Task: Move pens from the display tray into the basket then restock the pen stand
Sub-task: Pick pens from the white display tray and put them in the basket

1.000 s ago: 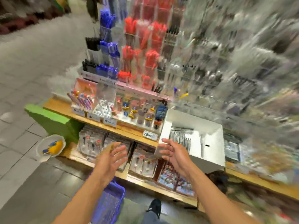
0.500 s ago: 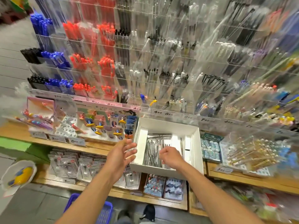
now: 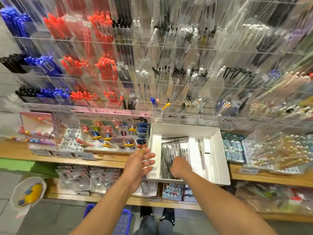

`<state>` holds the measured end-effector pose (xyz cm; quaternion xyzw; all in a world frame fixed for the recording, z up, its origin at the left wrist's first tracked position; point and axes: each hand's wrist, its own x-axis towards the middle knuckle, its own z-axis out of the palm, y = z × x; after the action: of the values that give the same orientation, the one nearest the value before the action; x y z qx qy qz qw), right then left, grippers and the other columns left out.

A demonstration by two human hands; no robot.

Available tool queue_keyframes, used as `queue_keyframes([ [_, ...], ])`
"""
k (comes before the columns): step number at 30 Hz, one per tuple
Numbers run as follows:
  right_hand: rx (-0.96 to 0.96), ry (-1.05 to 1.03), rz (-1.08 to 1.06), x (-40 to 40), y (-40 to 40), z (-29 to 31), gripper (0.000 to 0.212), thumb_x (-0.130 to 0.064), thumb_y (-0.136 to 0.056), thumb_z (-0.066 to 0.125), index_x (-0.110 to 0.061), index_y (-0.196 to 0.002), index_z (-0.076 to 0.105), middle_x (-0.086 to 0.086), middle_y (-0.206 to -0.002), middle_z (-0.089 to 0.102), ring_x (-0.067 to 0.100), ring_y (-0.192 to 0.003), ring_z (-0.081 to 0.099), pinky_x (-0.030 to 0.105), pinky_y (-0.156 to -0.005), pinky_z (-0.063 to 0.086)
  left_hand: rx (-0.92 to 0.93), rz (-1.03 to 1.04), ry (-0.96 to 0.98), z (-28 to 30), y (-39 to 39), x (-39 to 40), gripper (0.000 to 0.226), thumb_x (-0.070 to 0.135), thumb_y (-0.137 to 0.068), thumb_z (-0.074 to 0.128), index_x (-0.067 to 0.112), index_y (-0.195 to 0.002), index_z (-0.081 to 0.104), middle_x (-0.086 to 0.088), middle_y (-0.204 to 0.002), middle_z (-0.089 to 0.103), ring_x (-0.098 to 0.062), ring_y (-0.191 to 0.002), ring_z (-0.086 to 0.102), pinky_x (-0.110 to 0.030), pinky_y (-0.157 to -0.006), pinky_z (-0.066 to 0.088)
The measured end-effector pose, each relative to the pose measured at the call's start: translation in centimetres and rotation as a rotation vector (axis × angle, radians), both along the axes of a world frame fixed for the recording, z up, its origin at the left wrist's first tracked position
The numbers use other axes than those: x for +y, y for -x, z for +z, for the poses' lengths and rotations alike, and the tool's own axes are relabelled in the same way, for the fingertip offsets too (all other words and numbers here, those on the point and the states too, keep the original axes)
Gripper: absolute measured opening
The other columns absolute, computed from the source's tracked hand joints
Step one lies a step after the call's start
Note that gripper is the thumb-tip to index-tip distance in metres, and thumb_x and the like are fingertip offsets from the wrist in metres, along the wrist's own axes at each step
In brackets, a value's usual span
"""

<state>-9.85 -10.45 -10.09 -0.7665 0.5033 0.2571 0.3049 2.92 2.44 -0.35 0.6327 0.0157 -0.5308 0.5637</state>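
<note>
Pens [image 3: 172, 156] lying packed in the middle compartment of the white display tray [image 3: 218, 153], straight ahead of the hands, long axes running away from the body toward the pen stand [image 3: 169, 65]. Right hand [image 3: 180, 167] already down inside that compartment, knuckles up, fingers curled onto the bundle; cannot tell whether any pen is truly pinched, since the fingertips are hidden under the hand. Left hand [image 3: 140, 160] just beside the tray's left wall, fingers straight and spread, holding nothing, apart from the pens. Right hand clearly the nearer, so the lift likely falls to it, with a pull up and back along the pens' length. One single pen [image 3: 200, 155] lying alone in the narrow compartment to the right.

Blue basket [image 3: 122, 221] low on the floor, near the feet and under the left forearm, well below the tray; carrying pens there looks like a drop down and leftward. Tray resting on a wooden shelf [image 3: 108, 158], its front edge overhanging the lower shelf of carded packets [image 3: 88, 177]. Character pens [image 3: 116, 136] crowding the left side, clear acrylic bins rising close behind, much of it blurred.
</note>
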Motion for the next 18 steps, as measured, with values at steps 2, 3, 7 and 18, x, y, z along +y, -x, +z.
queue_keyframes([
  [2,0.01,-0.024,0.008,0.0,-0.1,0.2,0.023,-0.014,-0.092,0.058,-0.001,-0.112,0.059,0.0,-0.083,0.057,0.012,-0.067,0.055,0.023,-0.058,0.043,0.012,-0.014,-0.005,-0.2,-0.2,0.1,0.028,0.033,-0.102,0.048,0.013,-0.111,0.065,-0.003,-0.094,0.076,-0.021,-0.084,0.067,-0.033,-0.071,0.053],
  [3,0.007,-0.03,-0.009,0.0,-0.1,0.3,0.028,-0.014,-0.094,0.055,-0.001,-0.118,0.057,0.0,-0.083,0.057,0.014,-0.07,0.057,0.023,-0.058,0.043,0.015,-0.022,-0.009,-0.2,-0.4,0.1,0.027,0.032,-0.102,0.049,0.013,-0.111,0.065,-0.003,-0.094,0.076,-0.021,-0.084,0.067,-0.033,-0.071,0.053],
  [7,-0.151,-0.059,-0.165,-0.5,0.3,2.1,0.041,-0.014,-0.1,0.041,-0.001,-0.139,0.037,0.007,-0.092,0.059,0.013,-0.066,0.056,0.027,-0.051,0.044,0.037,-0.061,-0.025,-0.1,-0.7,-0.4,0.023,0.028,-0.101,0.051,0.013,-0.11,0.066,-0.003,-0.093,0.077,-0.019,-0.08,0.068,-0.032,-0.07,0.053],
  [18,-0.662,-0.447,-0.053,2.2,0.4,10.1,0.011,-0.025,-0.098,0.054,-0.032,-0.09,0.052,0.001,-0.097,0.069,0.003,-0.058,0.061,0.017,-0.054,0.05,-0.065,-0.205,-0.004,0.9,0.6,-3.2,0.023,0.021,-0.106,0.043,0.007,-0.113,0.06,-0.013,-0.109,0.069,-0.026,-0.094,0.068,-0.034,-0.071,0.053],
])
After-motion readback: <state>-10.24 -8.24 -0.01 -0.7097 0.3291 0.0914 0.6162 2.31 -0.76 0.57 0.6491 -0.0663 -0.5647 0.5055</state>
